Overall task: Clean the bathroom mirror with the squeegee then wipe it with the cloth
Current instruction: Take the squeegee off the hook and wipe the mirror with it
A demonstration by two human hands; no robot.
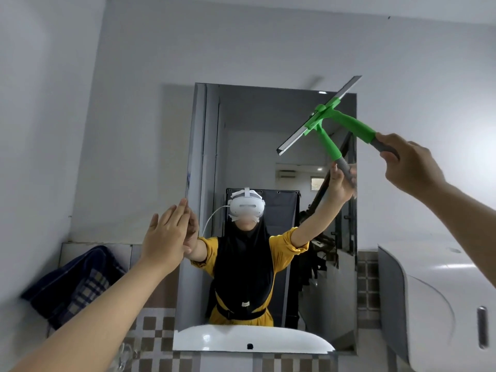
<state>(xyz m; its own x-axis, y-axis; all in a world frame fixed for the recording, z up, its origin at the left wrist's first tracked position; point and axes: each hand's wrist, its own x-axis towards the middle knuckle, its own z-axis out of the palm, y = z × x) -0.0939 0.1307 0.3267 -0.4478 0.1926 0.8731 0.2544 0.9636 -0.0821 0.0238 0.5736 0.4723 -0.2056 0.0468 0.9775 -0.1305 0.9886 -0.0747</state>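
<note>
A rectangular mirror [241, 146] hangs on the white wall ahead. My right hand [410, 167] grips the grey end of a green squeegee [351, 122]. Its metal blade [349, 85] lies slanted against the mirror's upper right corner, one end past the top edge. My left hand [166, 234] is flat with fingers together, its fingertips touching the mirror's left edge. A dark blue checked cloth [77, 283] lies bunched at the lower left, by the wall. The mirror reflects a person, both arms and the squeegee.
A white dispenser box [440, 302] is mounted on the wall at the lower right. Brown and white checked tiles [153, 334] run below the mirror. The mirror's bottom reflects a white basin rim [249, 338].
</note>
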